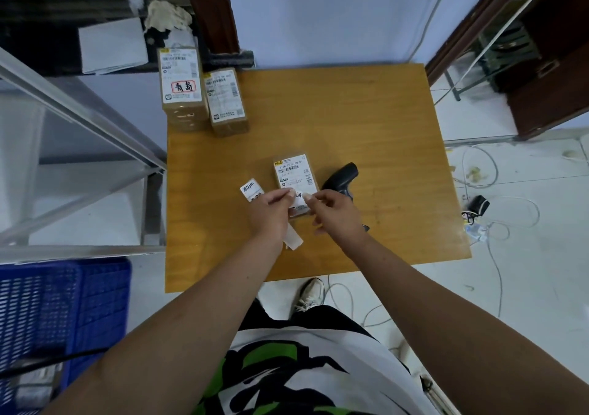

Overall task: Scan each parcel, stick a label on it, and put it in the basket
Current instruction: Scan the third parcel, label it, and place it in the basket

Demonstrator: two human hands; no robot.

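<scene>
Basket (63,303), blue, stands on the floor at far left, beside the table (382,111); its contents cannot be made out. Two waiting parcels (181,86) stand together at the table's far left corner, well apart from the work area. The label strip (251,189) shows printed labels at its far end and passes under the left hand (271,213), which pinches it between thumb and fingertips; bare backing trails out below the wrist. The current parcel (296,175) lies flat at mid-table, its near end beneath both hands. The right hand (334,213) pinches one small label (306,195) by its edge, just over that near end. The scanner (342,178) lies on the table in neither hand, just right of the current parcel.

Assessment: scanning of this parcel is probably complete. Labelling is in progress. Transfer to the basket is outstanding, and the two waiting parcels appear unprocessed.
</scene>
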